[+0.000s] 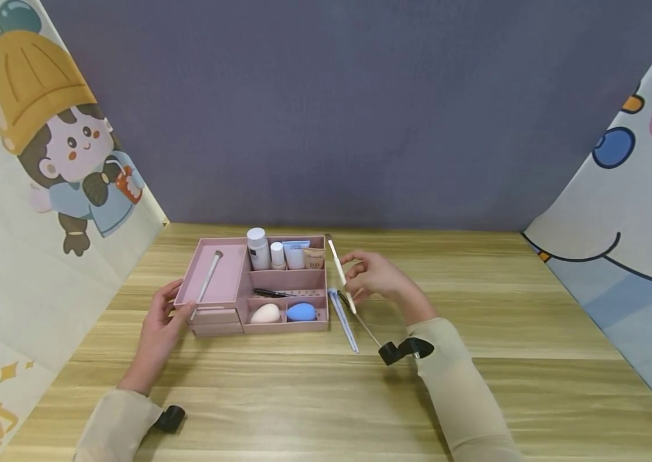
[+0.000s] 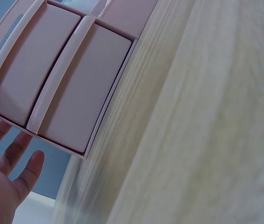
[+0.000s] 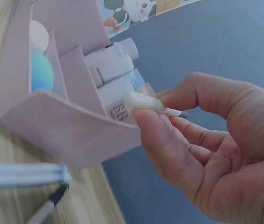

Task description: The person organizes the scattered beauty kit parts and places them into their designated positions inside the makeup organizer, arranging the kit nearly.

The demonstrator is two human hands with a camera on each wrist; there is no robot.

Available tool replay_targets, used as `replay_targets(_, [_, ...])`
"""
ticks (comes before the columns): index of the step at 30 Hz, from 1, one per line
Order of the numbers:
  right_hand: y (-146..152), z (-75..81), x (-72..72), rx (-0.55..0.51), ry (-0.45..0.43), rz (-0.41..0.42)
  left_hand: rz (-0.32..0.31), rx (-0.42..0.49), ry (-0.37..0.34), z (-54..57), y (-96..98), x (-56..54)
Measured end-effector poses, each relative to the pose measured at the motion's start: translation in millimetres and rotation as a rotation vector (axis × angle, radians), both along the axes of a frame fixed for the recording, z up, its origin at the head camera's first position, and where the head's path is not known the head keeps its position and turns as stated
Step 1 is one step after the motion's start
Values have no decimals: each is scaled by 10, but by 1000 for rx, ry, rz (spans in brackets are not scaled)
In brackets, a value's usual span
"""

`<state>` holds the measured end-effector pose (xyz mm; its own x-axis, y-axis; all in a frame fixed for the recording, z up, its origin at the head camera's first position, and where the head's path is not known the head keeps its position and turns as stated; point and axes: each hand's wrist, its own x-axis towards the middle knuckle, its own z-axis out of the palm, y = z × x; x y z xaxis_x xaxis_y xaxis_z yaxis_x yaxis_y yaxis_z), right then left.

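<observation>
A slim white makeup brush [image 1: 338, 267] with a dark tip is pinched between the thumb and fingers of my right hand [image 1: 382, 280], just beyond the right side of a pink cosmetics organizer [image 1: 288, 280]. The right wrist view shows the brush's rounded pale end [image 3: 141, 101] between thumb and fingertips. At the organizer's left front corner is my left hand [image 1: 160, 321], fingers along its side. In the left wrist view, those spread fingers [image 2: 29, 172] lie at the edge beside two drawers [image 2: 87, 86]. Another brush [image 1: 208, 276] lies on the organizer's flat top.
Inside the organizer are a white bottle [image 1: 258, 249], tubes [image 1: 296, 254], a black pen [image 1: 270, 293], a cream sponge [image 1: 265, 313] and a blue sponge [image 1: 301, 312]. Light blue sticks [image 1: 344, 323] and a thin dark-ended brush [image 1: 368, 329] lie right of it on the wooden table [image 1: 280, 398].
</observation>
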<state>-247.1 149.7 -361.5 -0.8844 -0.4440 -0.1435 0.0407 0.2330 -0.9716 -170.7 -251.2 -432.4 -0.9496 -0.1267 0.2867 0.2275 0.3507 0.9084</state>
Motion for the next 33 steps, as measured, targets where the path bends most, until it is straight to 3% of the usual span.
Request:
replay_targets(22, [-533, 172, -58, -125, -10, 21, -3, 26, 47, -21, 10, 3])
replay_targets(33, [-834, 133, -57, -197, 15, -51, 1, 21, 50, -29, 2, 2])
